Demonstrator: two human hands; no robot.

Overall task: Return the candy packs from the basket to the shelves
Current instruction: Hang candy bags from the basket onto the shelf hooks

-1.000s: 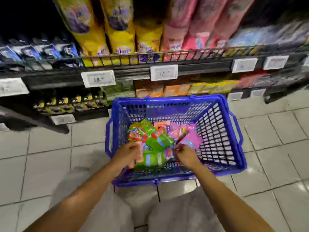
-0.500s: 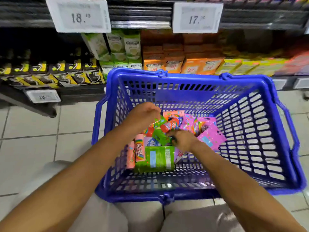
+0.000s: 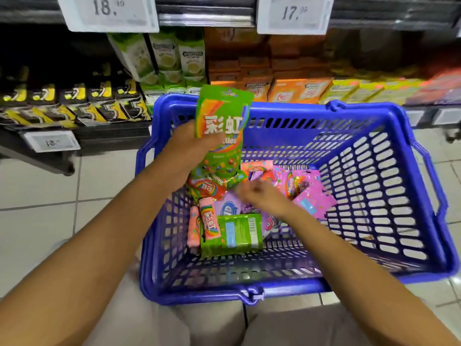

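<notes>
A blue plastic basket (image 3: 369, 186) stands on the floor in front of me with several candy packs in it. My left hand (image 3: 189, 143) grips a green rainbow candy pack (image 3: 222, 126) and holds it upright above the basket's far left corner. My right hand (image 3: 262, 198) hovers blurred over the packs in the basket, fingers loosely bent, holding nothing I can see. Below it lie another green pack (image 3: 237, 233), pink tube packs (image 3: 208, 221), a red pack (image 3: 207, 187) and pink pouches (image 3: 309, 193).
Low shelves run behind the basket: black-and-yellow packs (image 3: 74, 106) at left, green-white packs (image 3: 174, 61) in the middle, orange packs (image 3: 287, 88) and yellow-green packs (image 3: 361, 91) to the right. Price tags (image 3: 107, 11) hang above. Tiled floor (image 3: 37, 196) surrounds the basket.
My left hand has lifted a green candy pack up out of the basket. My right hand has shifted slightly among the packs. The view has moved closer to the basket.
</notes>
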